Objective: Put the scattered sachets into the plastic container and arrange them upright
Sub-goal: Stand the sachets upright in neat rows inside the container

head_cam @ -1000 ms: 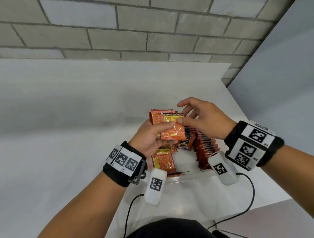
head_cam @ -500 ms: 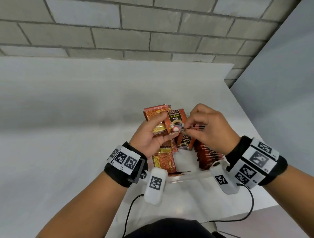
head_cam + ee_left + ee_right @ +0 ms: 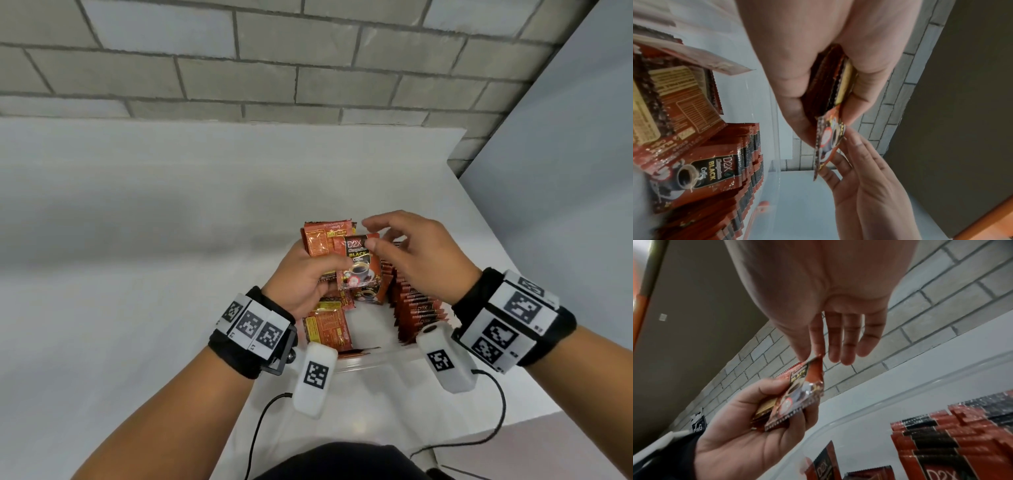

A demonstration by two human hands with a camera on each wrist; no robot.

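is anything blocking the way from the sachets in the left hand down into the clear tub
Nothing visible does. The left hand holds the red coffee sachets above the open clear plastic container; bare floor shows between the loose sachets and the upright row.

two hands (image 3: 308,277) (image 3: 421,260); one plastic container (image 3: 376,359); sachets (image 3: 358,263) too many, overlapped, uncountable.

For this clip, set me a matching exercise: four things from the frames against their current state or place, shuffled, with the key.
Things:
1. left hand
2. right hand
3. row of sachets
4. yellow-backed sachet

States:
A. lying flat on the container floor, back side up
B. fingers relaxed, thumb touching the front sachet
C. holding a small stack of sachets
D. standing on edge at the container's right side

Pairs: 1-C, 2-B, 3-D, 4-A
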